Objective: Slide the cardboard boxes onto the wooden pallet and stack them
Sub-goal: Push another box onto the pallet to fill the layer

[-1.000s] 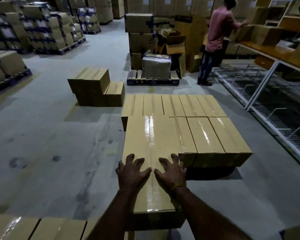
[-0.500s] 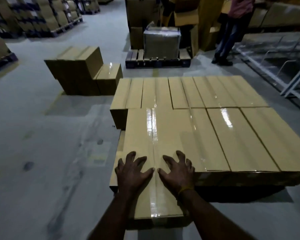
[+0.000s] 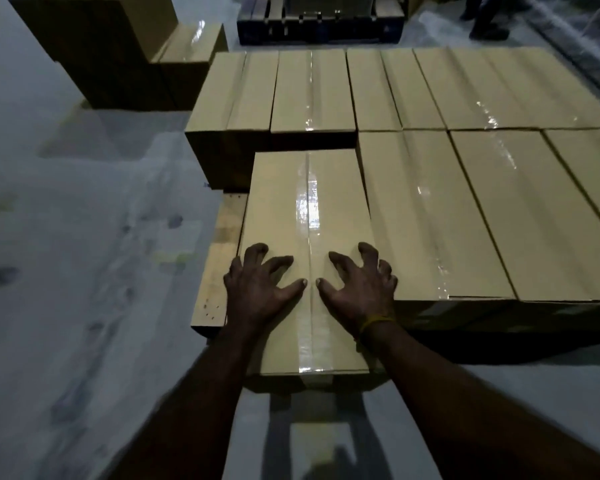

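Note:
A long taped cardboard box (image 3: 307, 216) lies lengthwise on the wooden pallet (image 3: 219, 265), its near end overhanging the pallet's front edge. My left hand (image 3: 257, 289) and my right hand (image 3: 359, 285) press flat on its top, fingers spread, either side of the tape seam. The box's far end sits close to the back row of boxes (image 3: 312, 91). Its right side lies against the front row of boxes (image 3: 482, 209) on the pallet. A strip of bare pallet board shows to the box's left.
A separate stack of cardboard boxes (image 3: 118, 50) stands on the grey floor at the far left. A dark pallet (image 3: 319, 26) with a load sits beyond the back row. A person's legs (image 3: 482, 15) stand at the top right.
The box has slid forward along the pallet under my two hands, closing on the back row. My view has moved closer and tilted further down.

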{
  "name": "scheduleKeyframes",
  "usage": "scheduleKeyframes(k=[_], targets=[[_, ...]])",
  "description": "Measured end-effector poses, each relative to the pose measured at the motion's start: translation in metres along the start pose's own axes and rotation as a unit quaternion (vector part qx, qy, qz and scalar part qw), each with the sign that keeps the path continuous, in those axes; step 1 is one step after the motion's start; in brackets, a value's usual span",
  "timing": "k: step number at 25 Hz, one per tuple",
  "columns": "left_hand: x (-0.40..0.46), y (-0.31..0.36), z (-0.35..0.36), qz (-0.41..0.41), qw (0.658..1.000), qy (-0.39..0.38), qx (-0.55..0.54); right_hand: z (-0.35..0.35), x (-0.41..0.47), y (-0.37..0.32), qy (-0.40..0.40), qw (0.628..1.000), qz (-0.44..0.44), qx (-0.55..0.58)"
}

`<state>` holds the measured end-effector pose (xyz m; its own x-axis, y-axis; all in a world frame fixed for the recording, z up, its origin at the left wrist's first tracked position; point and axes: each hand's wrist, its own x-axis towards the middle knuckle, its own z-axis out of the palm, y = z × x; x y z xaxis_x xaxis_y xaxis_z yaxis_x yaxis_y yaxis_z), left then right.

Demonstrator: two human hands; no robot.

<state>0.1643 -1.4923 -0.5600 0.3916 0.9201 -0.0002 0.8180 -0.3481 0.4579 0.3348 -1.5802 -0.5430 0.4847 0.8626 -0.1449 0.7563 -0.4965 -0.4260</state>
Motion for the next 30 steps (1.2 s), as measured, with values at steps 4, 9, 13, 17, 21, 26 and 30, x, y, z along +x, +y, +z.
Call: scheduleKeyframes(k=[4, 9, 13, 17, 21, 26, 30], targets=[[0.014, -0.008, 0.021, -0.002, 1.0, -0.001, -0.003, 0.016, 0.017, 0.009, 0.001, 1.0, 0.005, -0.015], [0.022, -0.015, 0.044, -0.005, 1.0, -0.005, -0.007, 0.036, 0.029, 0.022, -0.007, 1.0, 0.012, -0.02], [0.022, -0.021, 0.057, -0.011, 0.999, -0.052, 0.009, 0.051, 0.027, 0.03, -0.032, 0.998, 0.005, -0.057], [0.023, -0.018, 0.049, -0.016, 0.99, -0.139, 0.036, 0.048, 0.022, 0.037, -0.066, 0.995, -0.021, -0.077], [-0.005, -0.015, 0.02, 0.022, 0.96, -0.27, 0.078, 0.033, -0.002, 0.043, -0.151, 0.975, -0.09, -0.133], [-0.064, -0.027, 0.005, 0.097, 0.926, -0.335, 0.143, 0.021, -0.043, 0.047, -0.26, 0.928, -0.15, -0.22], [-0.087, -0.027, 0.008, 0.107, 0.946, -0.255, 0.168, 0.018, -0.056, 0.058, -0.231, 0.917, -0.178, -0.272]])
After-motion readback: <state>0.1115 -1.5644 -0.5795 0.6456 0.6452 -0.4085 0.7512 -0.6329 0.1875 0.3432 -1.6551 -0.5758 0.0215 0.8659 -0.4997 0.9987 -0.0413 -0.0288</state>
